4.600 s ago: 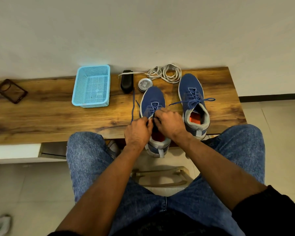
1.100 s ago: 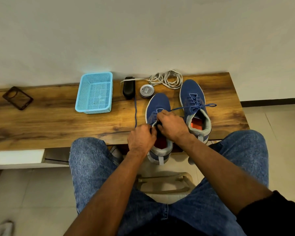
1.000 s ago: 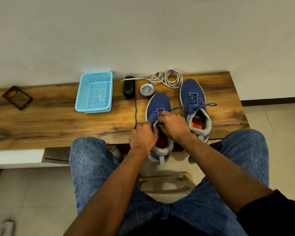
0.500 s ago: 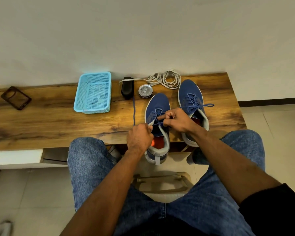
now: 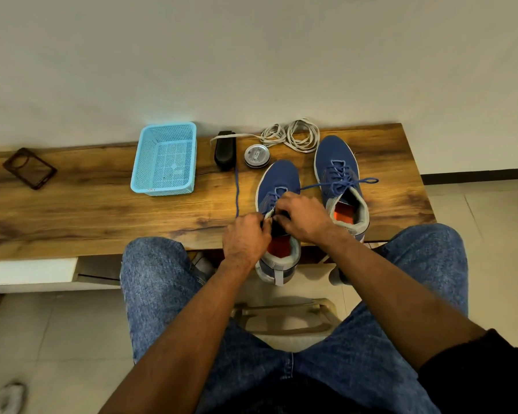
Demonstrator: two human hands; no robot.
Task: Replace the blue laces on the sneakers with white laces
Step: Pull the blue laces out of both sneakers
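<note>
You are pinching the blue lace (image 5: 237, 189) with your left hand (image 5: 245, 234) and right hand (image 5: 302, 216) on the near sneaker (image 5: 277, 186), so be pulling gently, one hole at a time.

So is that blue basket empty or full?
Empty: the basket sits upright on the bench, its mesh floor bare.

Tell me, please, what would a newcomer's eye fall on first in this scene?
Probably the two hands, left hand and right hand, working the blue lace on the near sneaker at the wooden bench's front edge. Next, the light blue basket and the coiled white laces by the wall.
</note>
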